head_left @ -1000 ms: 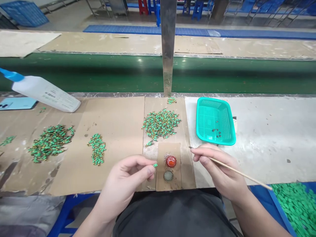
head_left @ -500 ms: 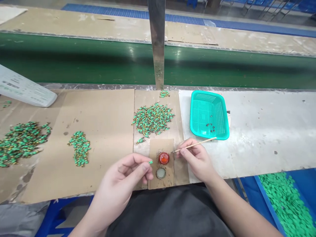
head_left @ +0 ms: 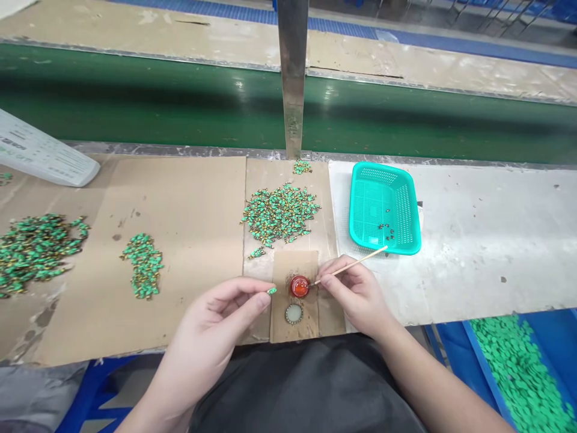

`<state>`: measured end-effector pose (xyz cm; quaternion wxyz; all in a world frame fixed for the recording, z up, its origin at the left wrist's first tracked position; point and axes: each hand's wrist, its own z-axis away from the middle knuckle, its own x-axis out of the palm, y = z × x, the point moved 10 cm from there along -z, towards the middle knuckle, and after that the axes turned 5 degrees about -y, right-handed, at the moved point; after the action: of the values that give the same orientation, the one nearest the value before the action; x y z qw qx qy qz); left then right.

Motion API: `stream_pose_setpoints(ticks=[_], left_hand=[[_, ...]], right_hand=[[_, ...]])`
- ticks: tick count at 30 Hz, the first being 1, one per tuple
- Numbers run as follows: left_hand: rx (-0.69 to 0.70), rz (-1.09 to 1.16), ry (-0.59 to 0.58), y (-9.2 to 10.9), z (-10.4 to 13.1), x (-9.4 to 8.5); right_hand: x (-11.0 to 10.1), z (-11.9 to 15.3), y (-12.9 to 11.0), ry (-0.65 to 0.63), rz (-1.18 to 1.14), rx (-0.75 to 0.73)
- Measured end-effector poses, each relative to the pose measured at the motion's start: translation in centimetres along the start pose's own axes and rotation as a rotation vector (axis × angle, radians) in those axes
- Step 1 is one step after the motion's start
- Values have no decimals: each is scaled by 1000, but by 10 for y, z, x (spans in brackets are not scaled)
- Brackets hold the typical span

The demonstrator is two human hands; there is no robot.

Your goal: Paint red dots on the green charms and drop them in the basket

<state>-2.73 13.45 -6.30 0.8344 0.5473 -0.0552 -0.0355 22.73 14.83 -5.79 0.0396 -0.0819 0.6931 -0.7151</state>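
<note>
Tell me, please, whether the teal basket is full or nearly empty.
The teal basket is nearly empty: just a few small dark pieces lie inside.

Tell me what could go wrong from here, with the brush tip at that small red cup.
The red cup is small and shallow, so the brush might nudge it or drag red onto the stained cardboard.
The left hand pinches a tiny green piece by the fingertips; it could slip.
The brush's far end appears over the edge of the basket; if it's low enough, it may catch there.
</note>
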Motion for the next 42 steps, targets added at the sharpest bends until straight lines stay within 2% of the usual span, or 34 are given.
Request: stream_pose_setpoints(ticks=[5,11,16,24,32,42], left_hand=[[-64,54,-28,-7,5,6],[-82,307,-218,11,10,51],[-64,485,-338,22,14,75],[-36,490,-382,27,15,80],[-41,482,-366,23,15,77],[-24,442,-345,25,15,74]], right_hand=[[-3,3,-24,18,-11,-48],[8,15,-77,6,-101,-138],[19,23,-98,-12,-89,-159],[19,26,-102,-11,5,-153],[21,28,-104,-26,83,-176],[26,24,-121,-67,191,-234]])
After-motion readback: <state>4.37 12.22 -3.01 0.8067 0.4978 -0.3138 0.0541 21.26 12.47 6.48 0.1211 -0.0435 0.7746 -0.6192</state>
